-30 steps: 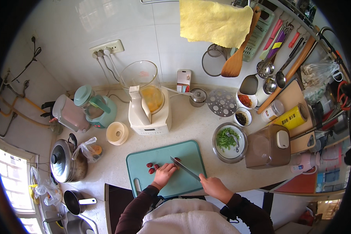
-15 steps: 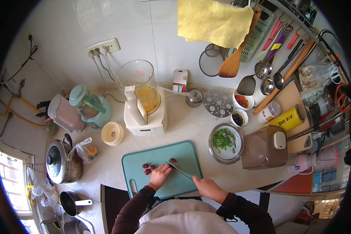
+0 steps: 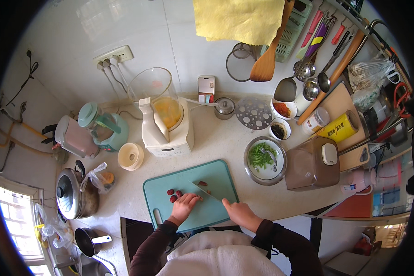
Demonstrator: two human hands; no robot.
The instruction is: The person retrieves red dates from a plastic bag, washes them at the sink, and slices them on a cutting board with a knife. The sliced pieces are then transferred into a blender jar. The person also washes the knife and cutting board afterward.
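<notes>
My right hand (image 3: 240, 214) grips the handle of a kitchen knife (image 3: 205, 190), whose blade slants up and left over a teal cutting board (image 3: 216, 172). Close to the blade, my left hand (image 3: 184, 206) presses its bunched fingertips on a small reddish piece that looks like a red date, mostly covered by the fingers. Several wrinkled dark red dates (image 3: 173, 198) lie just beyond the left knuckles. Another red date piece (image 3: 202, 183) rests on the far side of the blade.
Behind the board stands a white blender (image 3: 168, 146) with yellow contents, beside a cream round cup (image 3: 130, 157). To the right are a metal-rimmed bowl (image 3: 250, 174) of chopped greens with a spoon and a brown container (image 3: 310, 165). A lidded pot (image 3: 89, 198) stands left.
The whole view has shifted slightly. The knife blade has moved a little away from my left fingertips, which have drawn closer together near the board's middle.
</notes>
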